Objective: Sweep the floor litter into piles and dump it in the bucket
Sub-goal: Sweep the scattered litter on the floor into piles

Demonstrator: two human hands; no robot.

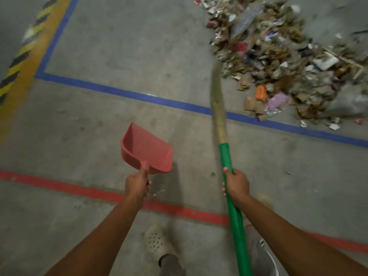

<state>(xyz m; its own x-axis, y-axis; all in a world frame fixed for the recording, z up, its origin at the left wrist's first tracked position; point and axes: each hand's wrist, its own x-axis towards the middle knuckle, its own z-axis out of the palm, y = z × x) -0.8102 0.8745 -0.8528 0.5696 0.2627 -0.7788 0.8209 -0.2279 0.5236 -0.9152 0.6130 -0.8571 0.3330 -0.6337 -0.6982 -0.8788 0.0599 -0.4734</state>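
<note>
two fists: l hand [137, 185] round dustpan [147, 148] handle, r hand [237, 184] round broom [225, 156] grip, litter pile [278, 56] beyond

Red dustpan [146, 149], green broom handle [234, 206]

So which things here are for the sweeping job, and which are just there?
For the job: broom, gripped by the right hand; red dustpan, held by the left hand; litter pile.

Just there: blue line, red line, yellow-black stripe.
</note>
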